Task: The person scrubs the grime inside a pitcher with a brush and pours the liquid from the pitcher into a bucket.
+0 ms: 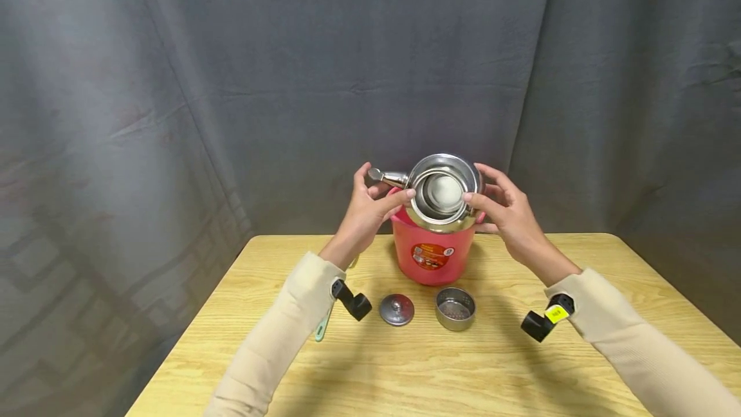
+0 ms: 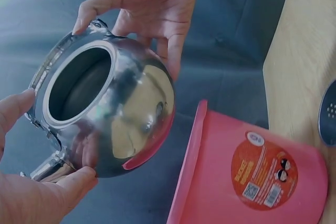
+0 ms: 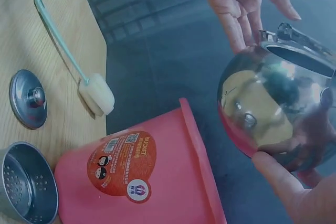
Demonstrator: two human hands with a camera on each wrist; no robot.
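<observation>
A shiny stainless steel kettle [image 1: 441,224] is held up over the pink bucket [image 1: 425,262], tilted so its round, lidless mouth faces the head camera. My left hand [image 1: 367,208] grips it on the spout side, thumb on the body near the short spout [image 1: 393,179]. On the opposite side my right hand [image 1: 512,211] holds the body, thumb by the rim and fingers behind. The folded handle [image 2: 50,64] lies along the mouth in the left wrist view. The kettle's wall mirrors the table and the bucket's pink.
On the wooden table [image 1: 405,372], a metal lid [image 1: 396,309] with a knob lies in front of the bucket. Right of it stands a perforated strainer basket [image 1: 455,309]. A green-handled sponge brush [image 3: 97,94] lies to the left. Grey curtain [image 1: 347,82] hangs behind.
</observation>
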